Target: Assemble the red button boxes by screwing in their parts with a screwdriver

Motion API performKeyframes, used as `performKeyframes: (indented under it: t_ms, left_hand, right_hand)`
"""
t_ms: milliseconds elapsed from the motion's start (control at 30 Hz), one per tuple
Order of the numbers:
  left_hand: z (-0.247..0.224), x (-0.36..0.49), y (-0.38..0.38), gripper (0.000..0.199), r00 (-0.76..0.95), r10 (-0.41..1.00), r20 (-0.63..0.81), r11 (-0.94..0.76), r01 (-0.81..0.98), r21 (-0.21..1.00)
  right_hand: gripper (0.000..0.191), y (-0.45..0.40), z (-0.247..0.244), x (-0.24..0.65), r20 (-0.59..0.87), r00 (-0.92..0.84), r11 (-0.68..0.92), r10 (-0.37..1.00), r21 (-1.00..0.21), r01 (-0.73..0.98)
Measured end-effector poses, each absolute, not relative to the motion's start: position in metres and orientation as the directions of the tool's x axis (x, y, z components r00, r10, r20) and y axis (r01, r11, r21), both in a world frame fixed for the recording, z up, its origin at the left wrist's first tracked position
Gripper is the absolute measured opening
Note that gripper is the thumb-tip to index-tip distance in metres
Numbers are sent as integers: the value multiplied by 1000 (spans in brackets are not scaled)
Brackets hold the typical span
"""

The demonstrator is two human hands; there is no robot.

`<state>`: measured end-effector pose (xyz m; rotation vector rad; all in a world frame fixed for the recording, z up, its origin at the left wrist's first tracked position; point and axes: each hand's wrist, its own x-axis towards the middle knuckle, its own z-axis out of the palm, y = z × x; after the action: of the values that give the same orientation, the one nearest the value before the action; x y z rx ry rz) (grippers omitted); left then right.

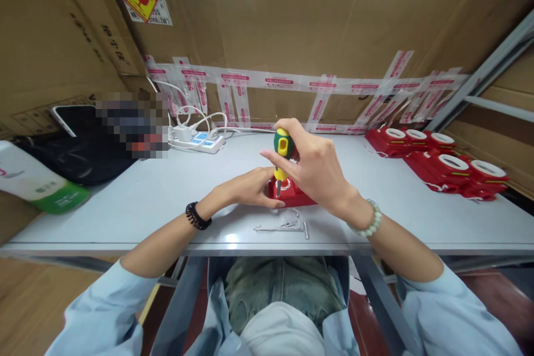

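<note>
My right hand (pixel 319 164) is closed around the green and yellow handle of a screwdriver (pixel 282 144), which is held upright. Its short metal shaft points down at a red plastic case (pixel 296 198) lying on the table. My left hand (pixel 256 187) grips the left end of that case, thumb along the near side. A pale ring shows on the case at the screwdriver's tip; my right hand hides much of the rest. Nearer the table's front edge lie small metal parts (pixel 287 225), among them a T-shaped piece and a thin rod.
Several red cases with white rings (pixel 454 163) stand at the right on the table (pixel 137 206). At the back left are a power strip (pixel 204 143) with white cables and a black bag (pixel 104 161). A green and white package (pixel 50 186) lies far left. Cardboard (pixel 292 22) walls the back.
</note>
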<state>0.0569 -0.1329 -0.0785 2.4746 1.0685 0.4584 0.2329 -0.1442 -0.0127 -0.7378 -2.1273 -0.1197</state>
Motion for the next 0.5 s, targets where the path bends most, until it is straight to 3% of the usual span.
performKeyframes:
  t_ms: [133, 300, 367, 500]
  left_hand:
    - [-77, 57, -133, 45, 653, 748, 120, -620, 623, 477]
    - [-77, 57, -133, 38, 678, 719, 150, -649, 579, 494]
    - [-78, 57, -133, 40, 665, 730, 159, -639, 582, 503]
    - [-78, 58, -133, 46, 651, 741, 162, -630, 593, 501]
  right_hand:
    - [28, -141, 1, 238, 667, -599, 888, 443, -235, 395]
    - [33, -129, 14, 251, 535, -799, 940, 274, -326, 104]
    - [34, -128, 13, 251, 534, -783, 933, 318, -323, 159]
    - [34, -133, 2, 240, 617, -561, 817, 552, -266, 512]
